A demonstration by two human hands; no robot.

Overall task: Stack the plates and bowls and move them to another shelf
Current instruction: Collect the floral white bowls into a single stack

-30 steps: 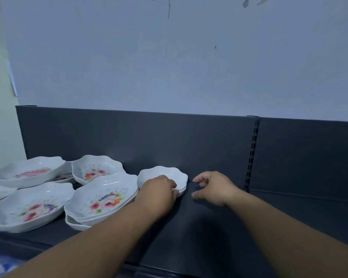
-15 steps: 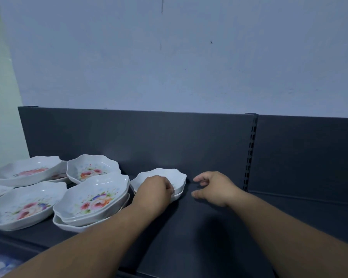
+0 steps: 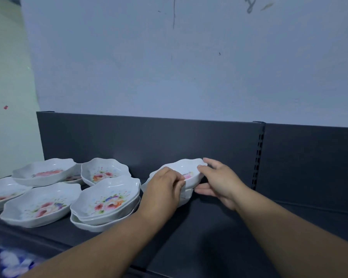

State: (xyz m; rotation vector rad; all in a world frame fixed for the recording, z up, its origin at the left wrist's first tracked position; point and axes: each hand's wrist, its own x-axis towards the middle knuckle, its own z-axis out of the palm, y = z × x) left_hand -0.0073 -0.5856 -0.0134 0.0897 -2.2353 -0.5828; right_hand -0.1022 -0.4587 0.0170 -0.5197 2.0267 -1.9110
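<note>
Small bowl [image 3: 186, 171] now tilted between hands

Bowl stack [image 3: 107, 205] left of small bowls [image 3: 186, 173], on shelf [image 3: 209, 227]

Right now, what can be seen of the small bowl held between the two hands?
The small bowl is white, glossy like ceramic or melamine, with a wavy scalloped rim and a pink floral print inside. It sits tilted atop at least one similar bowl on the dark shelf, near the back panel. The left hand grips its near rim; the right hand touches its right edge.
</note>
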